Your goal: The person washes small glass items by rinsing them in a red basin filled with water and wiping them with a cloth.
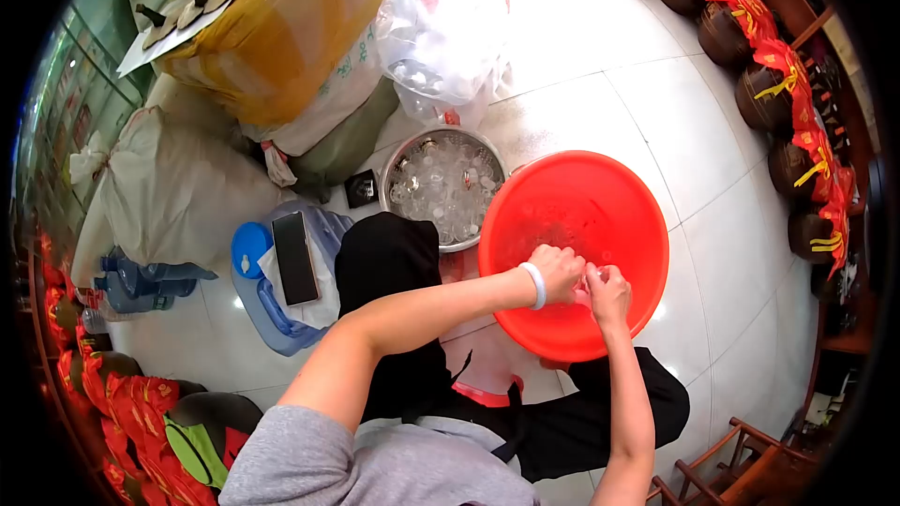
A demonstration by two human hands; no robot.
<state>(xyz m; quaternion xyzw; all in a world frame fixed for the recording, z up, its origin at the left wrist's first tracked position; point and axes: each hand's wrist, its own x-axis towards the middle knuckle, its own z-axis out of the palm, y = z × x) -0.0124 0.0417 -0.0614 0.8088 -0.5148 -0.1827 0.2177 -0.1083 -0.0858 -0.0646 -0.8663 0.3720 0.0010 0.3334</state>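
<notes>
Over a large red plastic tub point(600, 201), my left hand point(555, 272), with a pale bangle at its wrist, is closed in a pinch. Right beside it my right hand point(610, 292) is closed too, its fingertips meeting those of the left. Whatever lies between the fingers is small and mostly hidden; I cannot make out its kind. Some water seems to lie in the tub's bottom. Behind the tub's left side stands a round metal basin point(387, 171) filled with small clear pieces point(450, 186) that look like glass.
A phone point(295, 258) lies on a blue water jug point(253, 305) at my left. Wrapped boxes point(281, 28) and sacks point(187, 183) are stacked behind it. Clear plastic bags point(441, 47) stand past the basin. Dark jars point(764, 98) with red cloths line the right shelf.
</notes>
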